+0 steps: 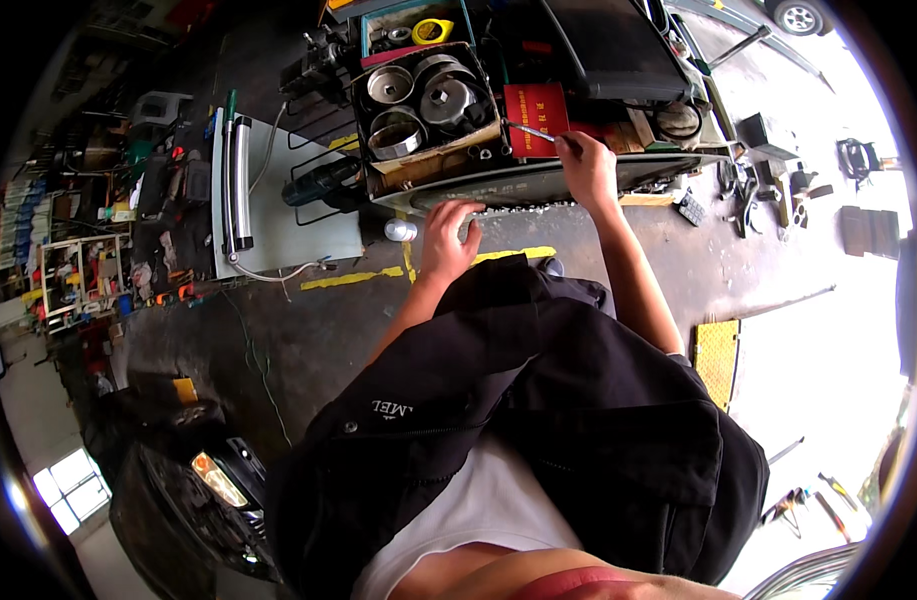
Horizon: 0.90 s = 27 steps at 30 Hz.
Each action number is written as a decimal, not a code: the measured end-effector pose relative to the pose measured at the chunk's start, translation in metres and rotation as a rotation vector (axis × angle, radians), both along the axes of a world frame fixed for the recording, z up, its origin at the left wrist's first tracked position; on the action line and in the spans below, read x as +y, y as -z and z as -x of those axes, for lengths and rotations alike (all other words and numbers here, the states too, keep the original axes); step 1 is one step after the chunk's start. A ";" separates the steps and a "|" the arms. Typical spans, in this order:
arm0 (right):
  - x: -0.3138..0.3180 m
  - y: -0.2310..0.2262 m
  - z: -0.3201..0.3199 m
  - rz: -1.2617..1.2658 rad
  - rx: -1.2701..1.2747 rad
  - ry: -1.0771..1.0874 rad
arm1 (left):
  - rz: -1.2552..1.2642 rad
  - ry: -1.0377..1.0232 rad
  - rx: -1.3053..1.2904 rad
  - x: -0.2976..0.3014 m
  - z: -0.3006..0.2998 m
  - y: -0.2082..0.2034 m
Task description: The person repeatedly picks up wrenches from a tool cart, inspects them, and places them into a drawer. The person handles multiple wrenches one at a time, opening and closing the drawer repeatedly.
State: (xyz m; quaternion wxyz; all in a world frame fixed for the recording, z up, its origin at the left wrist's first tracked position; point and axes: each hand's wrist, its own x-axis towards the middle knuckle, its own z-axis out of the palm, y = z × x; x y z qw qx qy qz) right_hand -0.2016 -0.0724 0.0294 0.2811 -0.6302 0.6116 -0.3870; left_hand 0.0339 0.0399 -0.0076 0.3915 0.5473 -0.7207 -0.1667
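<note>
My right hand [590, 165] is closed on a slim silver metal tool [530, 130], whose thin end points left over a red booklet [536, 100]. The tool's exact kind does not show. My left hand [448, 238] is at the near edge of the tool cart [538, 183], its thumb and fingers apart and nothing seen in them. Beyond it stands a cardboard box [433, 165] of round metal cup-shaped pieces [389, 85]. A yellow tape measure [433, 31] lies in a blue tray [378, 38] behind the box.
A dark flat case [618, 50] rests on the cart's right side. Left of the cart, a silver tube-shaped lamp [242, 185] lies on a pale board [318, 230]. A white bottle [400, 231] is beside my left hand. A black car [198, 490] stands at lower left.
</note>
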 end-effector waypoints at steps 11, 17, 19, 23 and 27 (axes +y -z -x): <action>0.067 0.018 0.025 -0.415 -0.617 0.093 | -0.552 0.228 0.598 0.009 -0.020 0.027; 0.108 0.015 0.008 -0.529 -0.740 -0.022 | -0.673 0.302 0.868 0.015 -0.029 0.034; 0.118 0.011 -0.001 -0.571 -0.745 -0.042 | -0.708 0.323 0.913 0.017 -0.032 0.035; 0.138 0.008 -0.014 -0.614 -0.735 -0.021 | -0.726 0.328 0.932 0.024 -0.043 0.040; 0.153 0.012 -0.024 -0.634 -0.739 0.008 | -0.803 0.379 1.025 0.034 -0.051 0.041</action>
